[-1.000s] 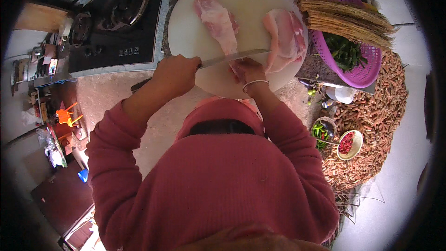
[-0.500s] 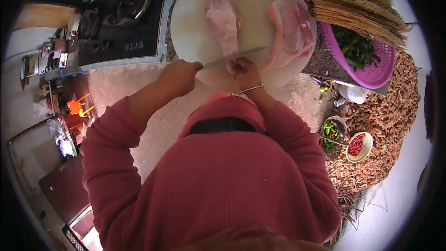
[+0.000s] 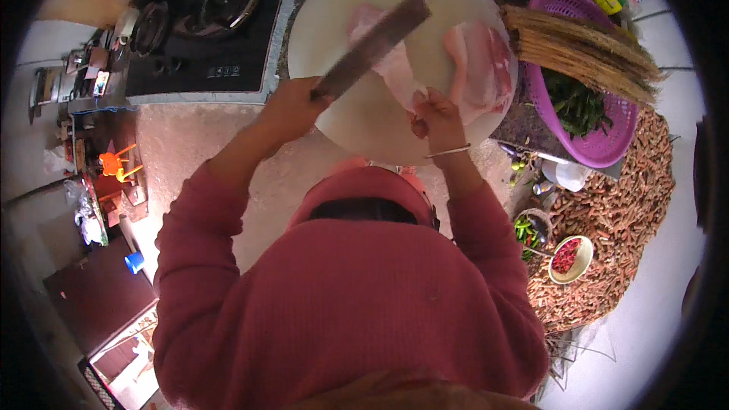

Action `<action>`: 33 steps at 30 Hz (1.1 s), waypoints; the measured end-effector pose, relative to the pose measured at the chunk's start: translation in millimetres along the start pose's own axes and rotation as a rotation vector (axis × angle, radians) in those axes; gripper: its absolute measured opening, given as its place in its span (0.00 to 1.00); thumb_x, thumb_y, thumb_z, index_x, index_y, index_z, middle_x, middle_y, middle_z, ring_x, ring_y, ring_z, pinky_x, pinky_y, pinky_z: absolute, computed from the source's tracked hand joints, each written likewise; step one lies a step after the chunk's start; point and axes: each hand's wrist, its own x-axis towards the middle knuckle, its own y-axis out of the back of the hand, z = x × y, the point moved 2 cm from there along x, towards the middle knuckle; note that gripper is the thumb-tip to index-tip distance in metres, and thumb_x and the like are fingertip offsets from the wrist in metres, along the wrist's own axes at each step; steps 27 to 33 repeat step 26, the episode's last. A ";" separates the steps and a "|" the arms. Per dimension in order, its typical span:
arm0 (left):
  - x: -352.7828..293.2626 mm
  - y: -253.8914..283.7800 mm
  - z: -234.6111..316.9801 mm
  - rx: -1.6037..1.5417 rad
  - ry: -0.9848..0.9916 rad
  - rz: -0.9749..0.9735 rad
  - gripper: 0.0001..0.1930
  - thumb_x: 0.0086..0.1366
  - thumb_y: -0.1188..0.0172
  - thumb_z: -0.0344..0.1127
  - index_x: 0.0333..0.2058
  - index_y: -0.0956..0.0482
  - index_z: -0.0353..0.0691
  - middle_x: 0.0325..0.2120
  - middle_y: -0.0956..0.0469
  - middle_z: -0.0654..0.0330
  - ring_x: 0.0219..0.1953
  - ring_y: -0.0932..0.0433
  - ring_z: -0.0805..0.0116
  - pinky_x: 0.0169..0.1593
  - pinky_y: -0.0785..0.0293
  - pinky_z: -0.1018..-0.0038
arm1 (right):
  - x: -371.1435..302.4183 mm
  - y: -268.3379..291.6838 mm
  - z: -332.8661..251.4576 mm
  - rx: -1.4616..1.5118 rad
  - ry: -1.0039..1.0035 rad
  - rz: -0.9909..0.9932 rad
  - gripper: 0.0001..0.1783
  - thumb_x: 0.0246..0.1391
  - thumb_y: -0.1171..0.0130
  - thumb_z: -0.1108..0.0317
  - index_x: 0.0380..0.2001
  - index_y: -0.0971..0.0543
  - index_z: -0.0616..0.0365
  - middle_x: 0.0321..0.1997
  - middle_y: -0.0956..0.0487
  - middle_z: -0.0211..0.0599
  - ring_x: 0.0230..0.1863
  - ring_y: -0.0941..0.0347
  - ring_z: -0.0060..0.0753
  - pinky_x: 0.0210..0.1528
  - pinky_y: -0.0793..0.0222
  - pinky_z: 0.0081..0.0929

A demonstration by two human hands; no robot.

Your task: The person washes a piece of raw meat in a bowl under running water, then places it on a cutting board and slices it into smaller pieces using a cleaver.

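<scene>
My left hand [image 3: 292, 110] is closed round the handle of a cleaver [image 3: 376, 45]. Its broad dark blade points up and to the right, tilted over a long pale piece of raw meat [image 3: 396, 74] and hiding part of it. At the near, narrow end of this piece, my right hand [image 3: 440, 118] grips it between thumb and fingers. Both lie over a round white cutting board [image 3: 342, 133]. A second, thicker slab of raw meat [image 3: 480, 68], pink with a pale skin side, rests on the board's right, just beyond my right hand.
A black gas stove [image 3: 205, 45] adjoins the board's left. To the right stands a purple plastic basket [image 3: 611, 148] with green leaves, a straw brush [image 3: 585, 49] across it. Lower right, a bowl of red chillies [image 3: 583, 262] sits by heaped corncobs [image 3: 607, 212].
The blade has risen and turned from nearly edge-on at the meat's narrow end to broadside above it. My right hand has swung that end to the right.
</scene>
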 end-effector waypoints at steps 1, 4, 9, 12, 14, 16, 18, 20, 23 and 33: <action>-6.6 9.7 -5.0 0.036 0.024 -0.018 0.11 0.52 0.50 0.35 0.31 0.28 0.34 0.18 0.28 0.53 0.22 0.31 0.64 0.27 0.36 0.70 | -0.7 2.4 -8.1 -0.025 0.011 0.061 0.08 0.47 0.53 0.69 0.31 0.29 0.57 0.24 0.31 0.28 0.25 0.35 0.22 0.27 0.36 0.20; -30.4 39.1 -25.6 0.150 0.051 -0.052 0.13 0.53 0.52 0.39 0.29 0.27 0.34 0.20 0.28 0.46 0.25 0.27 0.52 0.28 0.35 0.65 | 5.3 0.9 -28.8 0.032 0.115 0.083 0.07 0.47 0.54 0.69 0.30 0.30 0.60 0.30 0.29 0.32 0.29 0.33 0.25 0.30 0.33 0.24; -32.4 20.8 -60.7 0.265 0.101 -0.285 0.11 0.49 0.50 0.37 0.26 0.27 0.35 0.20 0.27 0.50 0.25 0.28 0.56 0.30 0.33 0.66 | 31.2 -19.3 -58.6 0.009 0.200 0.017 0.12 0.51 0.57 0.69 0.37 0.33 0.65 0.34 0.29 0.36 0.31 0.32 0.28 0.32 0.34 0.23; -7.5 -8.2 -57.2 0.281 -0.084 -0.248 0.12 0.51 0.55 0.38 0.27 0.27 0.36 0.24 0.27 0.48 0.29 0.28 0.50 0.33 0.34 0.61 | 40.6 -32.4 -76.1 -0.134 0.243 -0.114 0.13 0.52 0.57 0.67 0.40 0.33 0.61 0.38 0.29 0.39 0.38 0.32 0.32 0.33 0.34 0.27; 12.6 -17.3 -55.1 0.210 -0.025 -0.240 0.12 0.51 0.56 0.37 0.29 0.27 0.37 0.25 0.27 0.48 0.31 0.28 0.50 0.35 0.34 0.61 | 44.6 -43.9 -86.5 -0.312 0.246 -0.083 0.14 0.52 0.58 0.68 0.39 0.32 0.63 0.31 0.29 0.35 0.31 0.33 0.26 0.30 0.36 0.20; 26.2 -19.5 -50.2 0.104 0.007 -0.154 0.12 0.51 0.56 0.37 0.30 0.27 0.37 0.26 0.27 0.48 0.32 0.29 0.50 0.36 0.34 0.61 | 43.7 -52.7 -97.1 -0.446 0.269 -0.021 0.14 0.52 0.58 0.67 0.39 0.32 0.64 0.27 0.28 0.33 0.26 0.34 0.22 0.28 0.38 0.16; 36.1 -15.2 -41.4 0.082 -0.055 0.098 0.11 0.51 0.56 0.36 0.29 0.27 0.37 0.27 0.27 0.48 0.32 0.28 0.50 0.36 0.33 0.61 | 39.0 -56.4 -105.8 -0.519 0.332 0.005 0.13 0.52 0.58 0.67 0.37 0.30 0.63 0.24 0.29 0.31 0.24 0.35 0.20 0.25 0.38 0.16; 41.1 -10.0 -35.1 0.063 -0.101 0.260 0.11 0.51 0.56 0.35 0.29 0.27 0.37 0.28 0.27 0.49 0.32 0.28 0.51 0.35 0.33 0.61 | 41.2 -55.0 -108.3 -0.406 0.337 0.001 0.12 0.51 0.56 0.68 0.36 0.29 0.62 0.23 0.29 0.32 0.23 0.35 0.21 0.25 0.37 0.18; 45.2 0.8 -32.3 0.127 -0.084 0.236 0.11 0.51 0.55 0.34 0.31 0.27 0.39 0.29 0.27 0.50 0.35 0.29 0.52 0.37 0.33 0.61 | 47.7 -34.8 -97.0 -0.293 0.269 0.081 0.11 0.48 0.51 0.68 0.36 0.31 0.59 0.23 0.30 0.30 0.25 0.34 0.24 0.26 0.35 0.22; 40.2 16.1 -45.9 0.379 -0.004 -0.002 0.15 0.50 0.52 0.34 0.38 0.28 0.41 0.31 0.28 0.48 0.38 0.29 0.54 0.42 0.35 0.61 | 51.4 -1.8 -51.5 -0.128 0.293 0.109 0.16 0.43 0.45 0.68 0.38 0.33 0.55 0.26 0.30 0.30 0.26 0.33 0.26 0.31 0.31 0.34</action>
